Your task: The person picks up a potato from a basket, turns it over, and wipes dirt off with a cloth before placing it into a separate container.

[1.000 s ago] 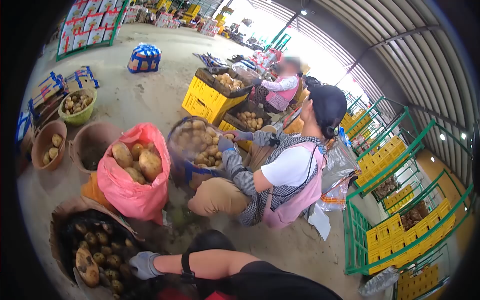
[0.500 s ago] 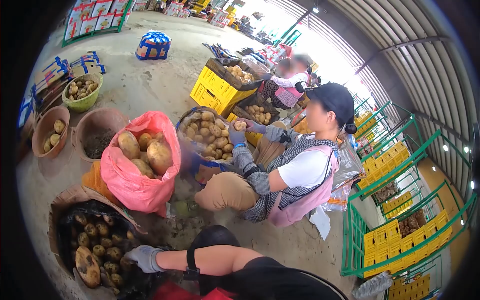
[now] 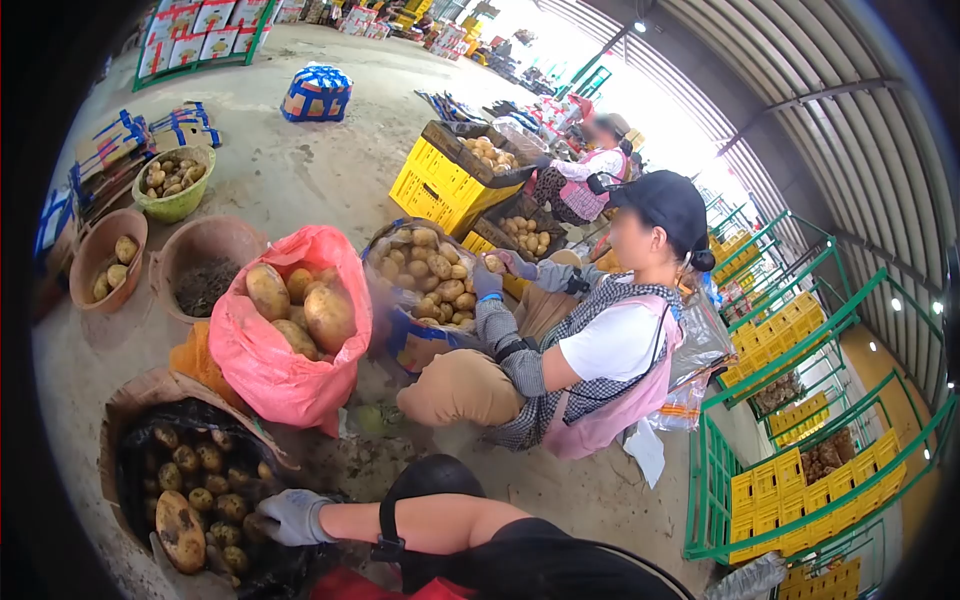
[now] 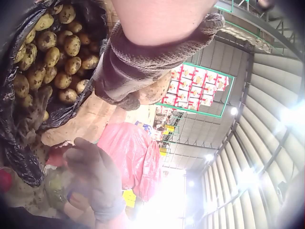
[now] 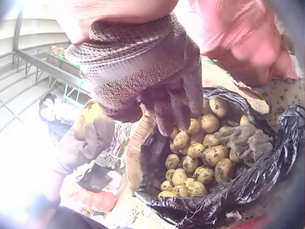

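My gloved left hand [image 4: 136, 67] grips a large potato [image 3: 180, 532] with dark soil patches on its skin. In the right wrist view its fingers [image 5: 93, 136] curl round the potato. Below and beside it is a round container lined with a black plastic bag [image 3: 262, 565], holding several smaller, soil-marked potatoes [image 5: 209, 157]. A muddy grey cloth-like piece [image 5: 245, 140] lies on them. My right hand [image 3: 295, 517], in a grey glove, hovers at the container's near side with fingers [image 5: 178, 107] loosely extended and nothing in them.
Beyond the container stands a pink sack [image 3: 290, 385] of large potatoes. Brown tubs [image 3: 135, 290] and a green basin [image 3: 180, 208] are at the left. A seated person [image 3: 600, 340] handles a potato over a full basket [image 3: 415, 345]; yellow crates [image 3: 430, 190] stand behind.
The head view has shifted slightly. My left hand still grips the large potato, and my right hand stays near the container with fingers loose. The seated person has turned their head and raised a potato.
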Available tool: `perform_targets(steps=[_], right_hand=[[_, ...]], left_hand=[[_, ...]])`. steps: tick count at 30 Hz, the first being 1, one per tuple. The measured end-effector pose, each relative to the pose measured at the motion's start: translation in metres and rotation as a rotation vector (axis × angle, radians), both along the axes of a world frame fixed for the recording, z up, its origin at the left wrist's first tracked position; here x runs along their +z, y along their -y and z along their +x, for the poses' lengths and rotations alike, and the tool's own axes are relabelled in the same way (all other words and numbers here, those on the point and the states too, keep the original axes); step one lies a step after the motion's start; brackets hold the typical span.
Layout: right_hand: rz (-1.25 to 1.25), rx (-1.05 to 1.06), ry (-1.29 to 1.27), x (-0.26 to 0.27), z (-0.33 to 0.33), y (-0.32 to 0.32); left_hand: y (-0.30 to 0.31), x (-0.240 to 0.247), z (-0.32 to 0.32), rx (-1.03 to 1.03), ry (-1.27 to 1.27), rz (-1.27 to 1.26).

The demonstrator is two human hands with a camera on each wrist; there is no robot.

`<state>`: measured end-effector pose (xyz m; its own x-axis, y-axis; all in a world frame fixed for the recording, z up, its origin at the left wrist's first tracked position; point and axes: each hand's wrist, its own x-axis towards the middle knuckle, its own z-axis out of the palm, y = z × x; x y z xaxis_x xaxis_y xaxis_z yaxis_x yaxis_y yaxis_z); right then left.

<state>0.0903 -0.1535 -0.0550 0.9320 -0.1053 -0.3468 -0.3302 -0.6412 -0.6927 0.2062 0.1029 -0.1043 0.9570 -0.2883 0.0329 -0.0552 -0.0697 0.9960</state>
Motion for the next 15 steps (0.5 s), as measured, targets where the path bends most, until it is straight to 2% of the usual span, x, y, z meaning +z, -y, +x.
perform_targets(steps=[4,11,13,15], right_hand=[[-0.016,-0.034,-0.069,0.019,0.000,0.001],[-0.053,-0.016,-0.043,-0.016,0.003,0.002],[-0.040,0.021,0.059,-0.022,0.001,0.003],[0.014,0.100,-0.100,-0.005,0.004,0.013]], left_hand=[[0.000,0.000,0.000,-0.011,0.010,0.009],[0.000,0.002,0.000,-0.036,0.026,0.028],[0.000,0.002,0.000,-0.046,0.024,0.033],[-0.002,0.004,-0.001,-0.056,0.019,0.041]])
